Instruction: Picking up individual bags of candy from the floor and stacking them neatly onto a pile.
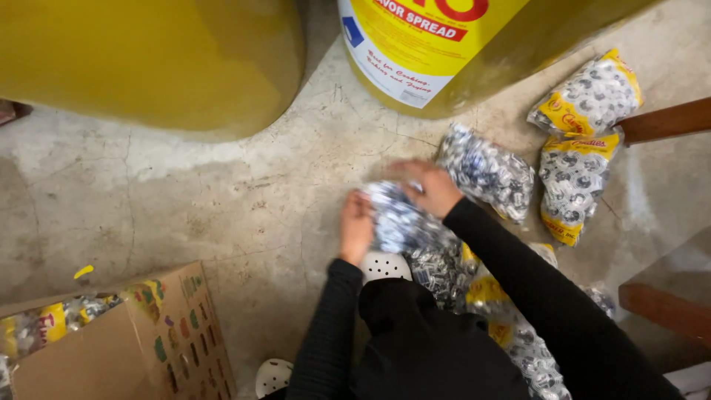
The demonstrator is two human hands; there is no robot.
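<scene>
A clear plastic bag of silver-wrapped sweets (396, 215) sits on the cracked concrete floor (222, 200) near the middle of the scene, gripped from both sides: the left hand (356, 226) clasps its left edge, the right hand (433, 187) closes over its far top. The step looks like gathering or shaping the bag; lifting it would call for a firm two-sided hold. More such bags (489, 174) lie right; an open cardboard box (111, 341) stands near left.

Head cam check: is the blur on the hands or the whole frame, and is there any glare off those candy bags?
Head view: left hand, right hand and the candy bag between them are motion-smeared; concrete floor cracks are sharper; bright sheen washes out that bag's wrapper; drums bow at the edges.
</scene>
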